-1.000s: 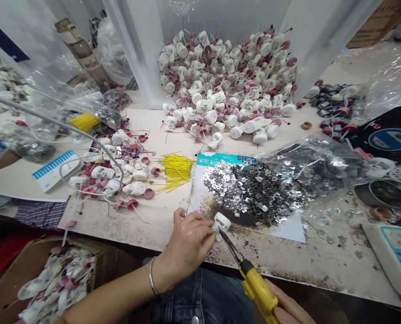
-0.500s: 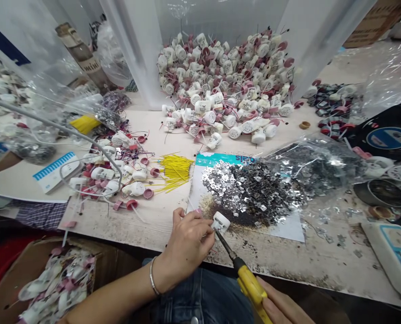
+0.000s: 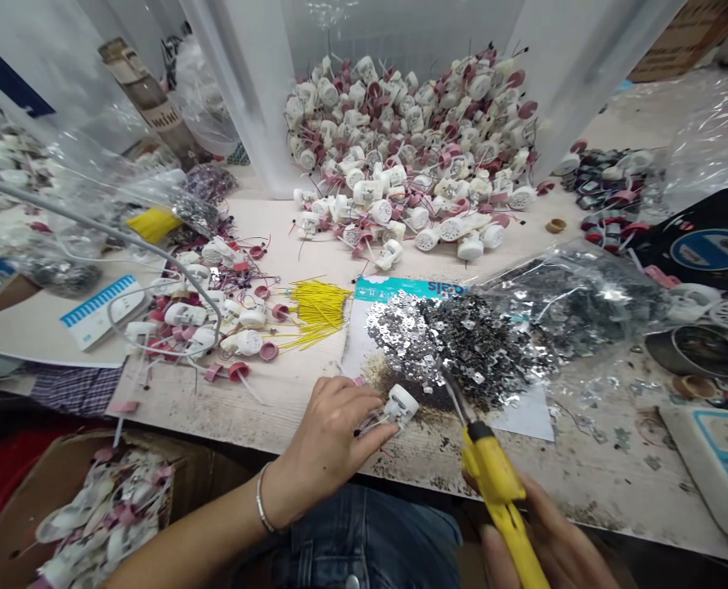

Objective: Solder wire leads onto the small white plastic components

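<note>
Near the front edge of the worktop [image 3: 266, 421], the left hand [image 3: 330, 433] is gripping a small white plastic housing [image 3: 401, 405] with curled fingers, its long axis running from lower left up to right. The right hand [image 3: 541, 532] is closing around a yellow-handled soldering iron [image 3: 492, 478], which is pointing up-left, its tip hanging above silver metal pieces [image 3: 462, 352].

soldering iron handle [image 3: 494, 474]: yellow | housing [image 3: 402, 404]: white | wires [image 3: 318, 304]: yellow | caps [image 3: 238, 370]: dark pink | cloth [image 3: 73, 390]: purple check
</note>
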A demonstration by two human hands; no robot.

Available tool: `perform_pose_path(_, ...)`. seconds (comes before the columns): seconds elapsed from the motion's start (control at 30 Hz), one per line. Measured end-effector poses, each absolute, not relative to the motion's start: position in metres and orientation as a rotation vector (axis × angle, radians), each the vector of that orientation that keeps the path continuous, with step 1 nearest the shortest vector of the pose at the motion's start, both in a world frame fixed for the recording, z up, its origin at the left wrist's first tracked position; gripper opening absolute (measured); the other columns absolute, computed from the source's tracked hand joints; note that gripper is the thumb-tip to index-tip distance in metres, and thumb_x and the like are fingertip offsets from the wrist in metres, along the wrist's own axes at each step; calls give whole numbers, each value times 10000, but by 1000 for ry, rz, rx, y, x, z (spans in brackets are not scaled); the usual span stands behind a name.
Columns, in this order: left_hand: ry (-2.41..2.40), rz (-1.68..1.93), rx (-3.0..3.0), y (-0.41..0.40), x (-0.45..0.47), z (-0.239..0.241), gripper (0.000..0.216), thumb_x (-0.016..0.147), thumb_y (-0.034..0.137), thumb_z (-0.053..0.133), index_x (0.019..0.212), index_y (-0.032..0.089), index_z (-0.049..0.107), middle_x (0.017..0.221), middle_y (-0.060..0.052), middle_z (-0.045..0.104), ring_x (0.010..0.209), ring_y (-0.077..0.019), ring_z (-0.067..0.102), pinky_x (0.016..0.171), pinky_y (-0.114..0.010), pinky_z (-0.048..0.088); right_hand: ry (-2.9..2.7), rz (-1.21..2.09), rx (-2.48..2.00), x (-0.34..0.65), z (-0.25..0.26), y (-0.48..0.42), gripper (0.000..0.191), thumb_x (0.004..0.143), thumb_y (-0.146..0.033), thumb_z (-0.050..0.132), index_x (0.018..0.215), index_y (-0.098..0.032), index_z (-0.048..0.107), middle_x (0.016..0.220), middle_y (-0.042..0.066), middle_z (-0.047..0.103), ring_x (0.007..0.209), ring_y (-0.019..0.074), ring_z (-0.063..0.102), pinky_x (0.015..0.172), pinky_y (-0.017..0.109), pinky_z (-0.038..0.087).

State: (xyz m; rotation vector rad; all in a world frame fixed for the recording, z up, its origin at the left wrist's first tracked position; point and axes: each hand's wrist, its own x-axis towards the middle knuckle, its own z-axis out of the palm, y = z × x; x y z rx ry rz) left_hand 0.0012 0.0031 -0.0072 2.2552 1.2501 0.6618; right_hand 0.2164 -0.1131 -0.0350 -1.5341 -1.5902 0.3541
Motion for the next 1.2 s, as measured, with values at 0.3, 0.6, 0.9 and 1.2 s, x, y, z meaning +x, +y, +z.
perform_pose_path(0.3,1025,389,2256,16,-11,4,160,921,209,515,888,166,665,832,-47,701,833,-160,636,818,-295,492,-1571,136,-1281,171,-52,-35,178,735,-40,643,756,-184,540,1207,47,527,1016,167,642,743,258,610)
perform_pose_path(0.6,1329,66,2355,46,22,-8,193,906,156,502,987,175,676,823,-62,695,803,-216,630,755,-354,441,-1535,121,-1340,167,-49,-49,202,742,-59,675,719,-173,510,1182,63,509,991,147,635,716,233,607)
perform_pose_path(0.9,1314,106,2300,46,26,-5,153,892,187,549,921,203,698,823,-39,691,836,-208,616,783,-356,365,-1402,339,-1311,170,-52,-55,188,765,-42,605,705,-186,500,1170,68,552,963,175,652,709,306,603)
perform_pose_path(1.2,1277,-26,2254,49,28,-7,151,874,163,548,826,186,689,807,-36,696,816,-212,621,803,-378,320,-1306,187,-1337,191,-48,-69,320,707,-19,662,977,-170,584,1081,75,626,1028,201,635,728,295,585)
